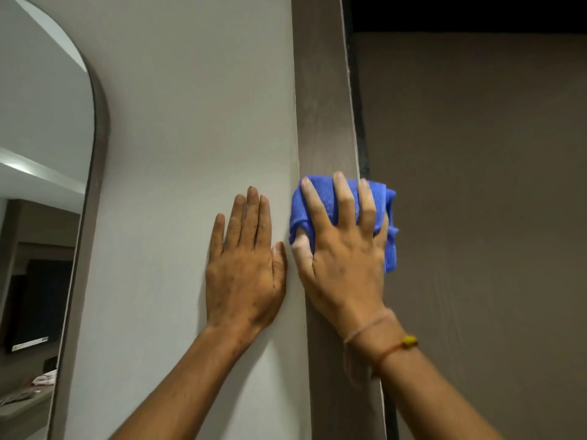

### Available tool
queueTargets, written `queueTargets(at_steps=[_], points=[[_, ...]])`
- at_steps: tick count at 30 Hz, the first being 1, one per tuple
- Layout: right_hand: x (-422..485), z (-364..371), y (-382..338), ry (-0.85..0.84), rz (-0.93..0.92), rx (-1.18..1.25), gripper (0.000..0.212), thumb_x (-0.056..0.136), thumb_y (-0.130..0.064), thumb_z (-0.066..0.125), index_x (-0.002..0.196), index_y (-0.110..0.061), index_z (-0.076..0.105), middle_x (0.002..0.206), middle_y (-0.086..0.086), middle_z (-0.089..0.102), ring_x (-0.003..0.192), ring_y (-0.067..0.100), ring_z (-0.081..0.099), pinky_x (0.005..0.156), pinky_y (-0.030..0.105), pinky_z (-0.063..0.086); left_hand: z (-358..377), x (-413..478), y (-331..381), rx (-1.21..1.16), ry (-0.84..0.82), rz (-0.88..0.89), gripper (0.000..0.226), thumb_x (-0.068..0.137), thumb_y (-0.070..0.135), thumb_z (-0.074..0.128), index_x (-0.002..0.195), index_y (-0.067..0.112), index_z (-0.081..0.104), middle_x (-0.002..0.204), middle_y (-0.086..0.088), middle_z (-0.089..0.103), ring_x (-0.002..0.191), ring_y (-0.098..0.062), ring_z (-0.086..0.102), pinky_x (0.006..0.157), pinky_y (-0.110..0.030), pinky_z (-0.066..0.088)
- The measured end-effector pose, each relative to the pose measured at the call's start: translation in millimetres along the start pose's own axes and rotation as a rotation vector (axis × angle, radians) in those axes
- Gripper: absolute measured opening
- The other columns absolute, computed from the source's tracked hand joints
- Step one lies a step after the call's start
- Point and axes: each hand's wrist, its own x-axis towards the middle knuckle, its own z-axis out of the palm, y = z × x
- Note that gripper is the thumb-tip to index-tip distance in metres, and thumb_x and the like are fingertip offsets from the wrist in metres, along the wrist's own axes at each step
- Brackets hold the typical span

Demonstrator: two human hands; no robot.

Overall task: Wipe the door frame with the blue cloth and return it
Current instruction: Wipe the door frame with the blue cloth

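Observation:
The brown door frame runs upright through the middle of the view. My right hand presses a bunched blue cloth flat against the frame, fingers spread over it, and part of the cloth hangs off the frame's right edge. A thin cord bracelet with a yellow bead sits on that wrist. My left hand lies flat on the pale wall just left of the frame, fingers together, holding nothing.
An arched mirror with a dark rim hangs on the wall at the far left and reflects a room. Right of the frame is a brown door panel, with a dark gap above it.

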Motion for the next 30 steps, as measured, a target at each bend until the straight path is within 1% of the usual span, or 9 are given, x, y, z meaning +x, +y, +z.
queueTargets(at_steps=[7, 9, 12, 17, 20, 23, 25, 27, 30], points=[[164, -14, -7, -0.006, -0.017, -0.010, 0.056, 0.092, -0.044, 0.036, 0.145, -0.032, 0.021, 0.154, 0.008, 0.018, 0.143, 0.035, 0.006, 0.112, 0.067, 0.013, 2, -1, 0, -0.005, 0.026, -0.006, 0.062, 0.093, 0.037, 0.013, 0.148, 0.012, 0.000, 0.158, -0.006, -0.002, 0.146, -0.020, -0.005, 0.119, -0.040, 0.000], [153, -9, -9, 0.027, -0.009, -0.022, 0.056, 0.092, -0.044, 0.036, 0.144, -0.031, 0.021, 0.153, 0.009, 0.019, 0.143, 0.034, 0.008, 0.111, 0.067, 0.014, 2, 0, -1, 0.006, 0.027, -0.004, 0.062, 0.093, 0.036, 0.013, 0.149, 0.012, 0.001, 0.159, -0.007, -0.001, 0.146, -0.020, -0.005, 0.119, -0.040, 0.000], [56, 1, -8, 0.078, -0.010, 0.006, 0.060, 0.088, -0.044, 0.038, 0.144, -0.033, 0.020, 0.153, 0.008, 0.022, 0.142, 0.032, 0.010, 0.108, 0.067, 0.021, 1, 0, 0, 0.008, 0.012, 0.000, 0.061, 0.094, 0.036, 0.011, 0.149, 0.011, 0.000, 0.159, -0.008, -0.002, 0.146, -0.020, -0.006, 0.119, -0.039, -0.003], [-105, 2, -4, -0.060, 0.001, -0.007, 0.067, 0.081, -0.049, 0.039, 0.145, -0.035, 0.023, 0.152, 0.006, 0.025, 0.141, 0.032, 0.017, 0.102, 0.066, 0.033, 0, -3, -1, 0.016, 0.008, -0.003, 0.063, 0.092, 0.035, 0.013, 0.149, 0.010, 0.001, 0.159, -0.008, -0.001, 0.146, -0.020, -0.005, 0.120, -0.040, 0.001], [-58, -4, 0, -0.069, -0.062, -0.008, 0.064, 0.083, -0.050, 0.037, 0.144, -0.034, 0.024, 0.152, 0.008, 0.026, 0.139, 0.033, 0.013, 0.104, 0.068, 0.028, 0, -2, 0, 0.005, -0.006, 0.001, 0.063, 0.092, 0.037, 0.010, 0.149, 0.011, 0.000, 0.159, -0.008, -0.002, 0.146, -0.020, -0.006, 0.120, -0.039, -0.002], [57, -11, 1, -0.050, -0.108, -0.024, 0.061, 0.089, -0.048, 0.038, 0.144, -0.034, 0.017, 0.154, 0.010, 0.017, 0.142, 0.034, 0.005, 0.109, 0.069, 0.017, -1, -1, 1, 0.021, -0.001, -0.007, 0.062, 0.093, 0.036, 0.012, 0.149, 0.011, 0.000, 0.159, -0.008, -0.002, 0.146, -0.020, -0.007, 0.120, -0.039, -0.003], [116, -16, 1, -0.059, -0.084, -0.048, 0.059, 0.091, -0.046, 0.037, 0.145, -0.033, 0.018, 0.154, 0.010, 0.017, 0.142, 0.036, 0.007, 0.109, 0.068, 0.017, -1, -2, 1, 0.025, 0.000, -0.013, 0.062, 0.093, 0.035, 0.014, 0.149, 0.011, 0.001, 0.159, -0.007, -0.002, 0.146, -0.019, -0.007, 0.119, -0.038, -0.003], [126, -14, 0, -0.052, -0.070, -0.043, 0.058, 0.091, -0.045, 0.036, 0.145, -0.032, 0.018, 0.154, 0.010, 0.018, 0.142, 0.035, 0.008, 0.109, 0.067, 0.018, -1, -2, 1, 0.022, 0.001, -0.014, 0.062, 0.093, 0.035, 0.016, 0.149, 0.012, 0.000, 0.159, -0.008, -0.002, 0.146, -0.019, -0.007, 0.119, -0.038, -0.003], [48, -4, -4, 0.022, -0.031, -0.031, 0.061, 0.088, -0.045, 0.038, 0.145, -0.032, 0.019, 0.154, 0.010, 0.020, 0.142, 0.034, 0.009, 0.107, 0.068, 0.021, 0, -1, 0, 0.030, -0.008, 0.000, 0.061, 0.094, 0.035, 0.014, 0.149, 0.011, -0.001, 0.159, -0.009, -0.003, 0.146, -0.020, -0.007, 0.120, -0.040, -0.003]])
